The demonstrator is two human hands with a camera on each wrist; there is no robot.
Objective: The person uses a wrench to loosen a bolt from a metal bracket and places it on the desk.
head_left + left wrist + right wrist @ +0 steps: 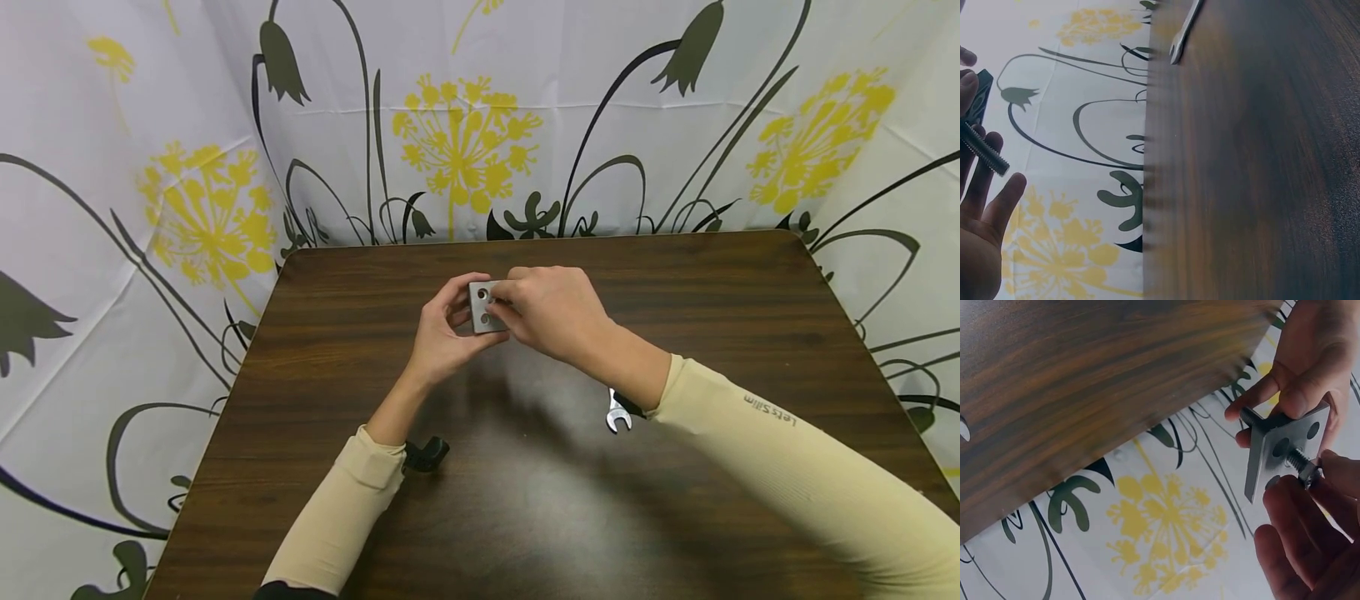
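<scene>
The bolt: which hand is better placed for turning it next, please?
The right hand, probably: it pinches the bolt by its head. The left hand grips the plate by its edges, so it seems better placed for steadying.

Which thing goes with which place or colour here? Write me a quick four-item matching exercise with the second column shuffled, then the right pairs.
1. metal plate
2. bolt
3. wrench
4. backdrop cloth

A. lying on the table
B. held by the left hand
C. white, with a yellow and dark pattern
D. pinched by the right hand

Pairs: 1-B, 2-D, 3-A, 4-C
</scene>
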